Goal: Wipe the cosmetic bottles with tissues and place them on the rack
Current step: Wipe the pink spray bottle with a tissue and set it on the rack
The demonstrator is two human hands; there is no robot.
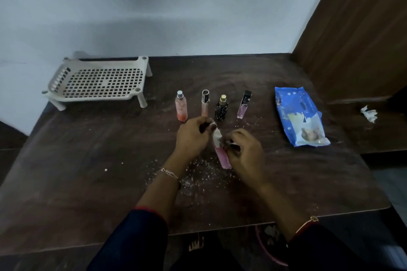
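— Four bottles (221,108) stand in a row on the desk (110,160), well apart from the white rack (99,81) at its far left corner?
— Yes. A fifth, the pink bottle (223,158), is tilted just in front of that row, between both hands.
— Held how?
— The left hand (193,136) grips its dark top end, fingers curled round it. The right hand (244,152) pinches a white tissue (217,137) against its side.
— And to the right?
— A blue tissue pack (299,116) lies flat. White crumbs (198,171) are scattered under the hands.
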